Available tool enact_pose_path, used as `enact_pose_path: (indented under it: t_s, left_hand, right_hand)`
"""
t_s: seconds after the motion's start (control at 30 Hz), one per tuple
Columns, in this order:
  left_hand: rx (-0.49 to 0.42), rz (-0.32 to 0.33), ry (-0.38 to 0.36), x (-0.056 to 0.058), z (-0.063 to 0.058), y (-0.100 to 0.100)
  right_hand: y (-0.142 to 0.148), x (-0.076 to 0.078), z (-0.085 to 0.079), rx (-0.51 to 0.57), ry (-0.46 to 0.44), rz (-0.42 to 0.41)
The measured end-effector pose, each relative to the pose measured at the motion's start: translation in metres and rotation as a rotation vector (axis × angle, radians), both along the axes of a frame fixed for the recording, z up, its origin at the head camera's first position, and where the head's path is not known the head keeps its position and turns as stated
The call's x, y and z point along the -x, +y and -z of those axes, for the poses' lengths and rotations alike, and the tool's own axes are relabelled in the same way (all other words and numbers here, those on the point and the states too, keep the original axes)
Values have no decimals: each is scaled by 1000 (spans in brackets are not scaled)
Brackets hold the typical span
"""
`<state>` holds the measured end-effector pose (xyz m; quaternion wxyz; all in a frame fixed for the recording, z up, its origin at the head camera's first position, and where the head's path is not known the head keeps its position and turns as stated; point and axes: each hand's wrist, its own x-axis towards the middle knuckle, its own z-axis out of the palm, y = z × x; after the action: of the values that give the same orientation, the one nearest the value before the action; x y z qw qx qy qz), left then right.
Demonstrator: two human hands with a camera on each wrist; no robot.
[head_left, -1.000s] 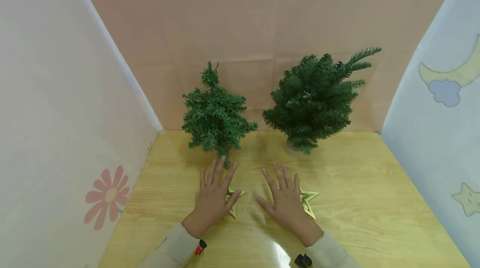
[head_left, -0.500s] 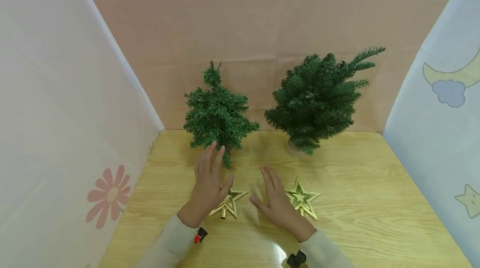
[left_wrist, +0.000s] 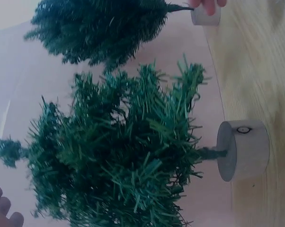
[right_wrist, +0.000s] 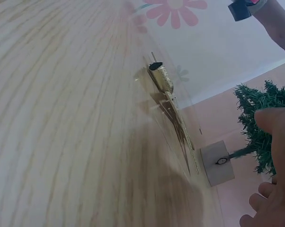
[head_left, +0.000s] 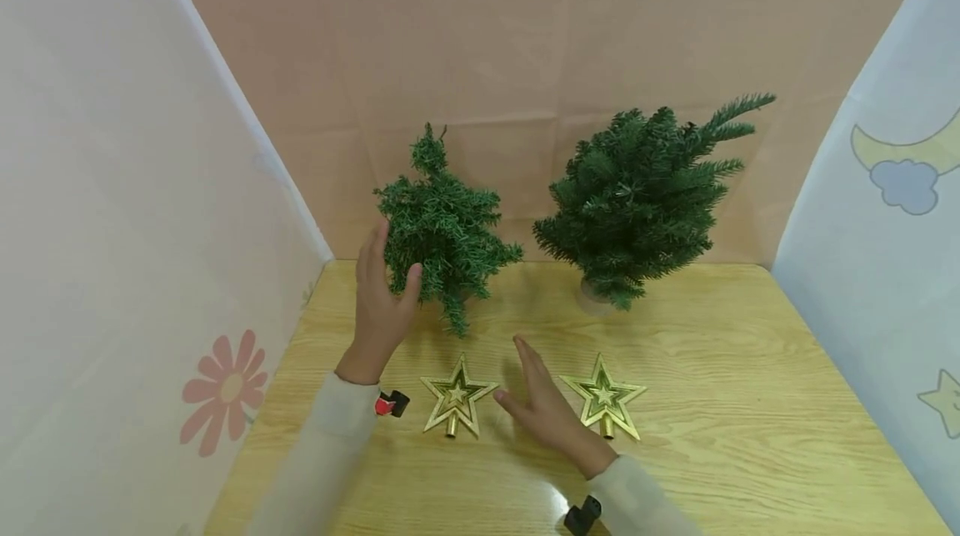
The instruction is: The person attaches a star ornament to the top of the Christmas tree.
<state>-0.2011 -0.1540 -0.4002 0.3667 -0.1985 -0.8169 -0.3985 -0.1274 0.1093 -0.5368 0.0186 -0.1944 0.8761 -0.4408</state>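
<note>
My left hand [head_left: 381,307] is raised with fingers extended at the left side of the small green artificial Christmas tree [head_left: 442,227], overlapping its edge in the head view. In the left wrist view that tree's round pale base [left_wrist: 249,150] stands on the table. My right hand [head_left: 546,404] hovers over the table between two gold star tree toppers, fingers straight, thumb apart, holding nothing. The left star topper [head_left: 441,388] lies flat, its tube toward me. The right star topper [head_left: 628,393] lies beside the right hand.
A fuller, darker green artificial tree [head_left: 637,202] stands at the back right, on a pale base [head_left: 594,299]. A pink cloth [head_left: 480,36] hangs behind the wooden table [head_left: 735,369]. Patterned white cloths enclose the left and right sides.
My left hand has lifted from over the left star topper and moved up beside the small tree. My right hand has shifted left and turned on its side, exposing the right star topper.
</note>
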Motion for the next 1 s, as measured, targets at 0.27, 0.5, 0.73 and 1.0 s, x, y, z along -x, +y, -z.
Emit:
enact_pose_path:
  t_s: [0.27,0.5,0.73,1.0]
  left_hand:
    - [-157,-21,-161,19,3,-13]
    - [-240,28,-223,28,6,-13]
    - [-281,71,-256,34,7,-14]
    - [-347,122,-293,31,0,-9]
  right_hand:
    - [-8,3,5,11,-69,-37]
    - [-13,4,12,12,-108,-74]
    - [-20,2,22,25,-114,-118]
    - [-25,-1,28,-55,-91,-94]
